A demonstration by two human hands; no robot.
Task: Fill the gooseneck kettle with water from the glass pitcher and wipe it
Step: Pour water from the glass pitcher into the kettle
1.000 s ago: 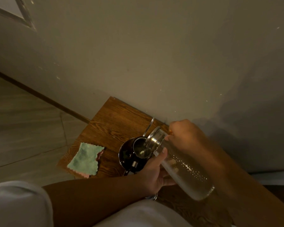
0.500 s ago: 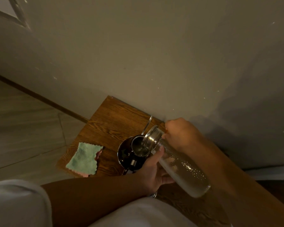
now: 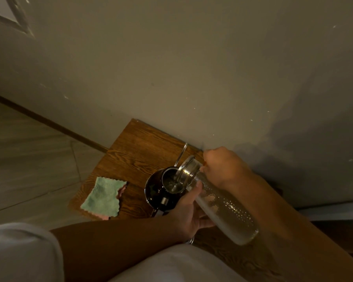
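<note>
A dark, shiny gooseneck kettle (image 3: pixel 154 190) stands open on a small wooden table (image 3: pixel 130 151), its thin spout (image 3: pixel 181 152) curving up toward the wall. The glass pitcher (image 3: pixel 224 208) is tilted steeply, its metal-rimmed mouth (image 3: pixel 186 169) over the kettle's opening, and a thin stream of water runs in. My left hand (image 3: pixel 189 214) supports the pitcher's body from below. My right hand (image 3: pixel 222 165) grips the pitcher near its neck from above. A green and pink cloth (image 3: pixel 103 197) lies flat on the table, left of the kettle.
The table stands against a plain grey wall (image 3: pixel 192 68). Pale floor (image 3: pixel 29 159) with a dark skirting strip lies to the left. A white sleeve (image 3: pixel 18 251) fills the lower left corner.
The hands and pitcher stay in almost the same pose over the kettle. The view has shifted slightly; the water level in the pitcher looks a little lower.
</note>
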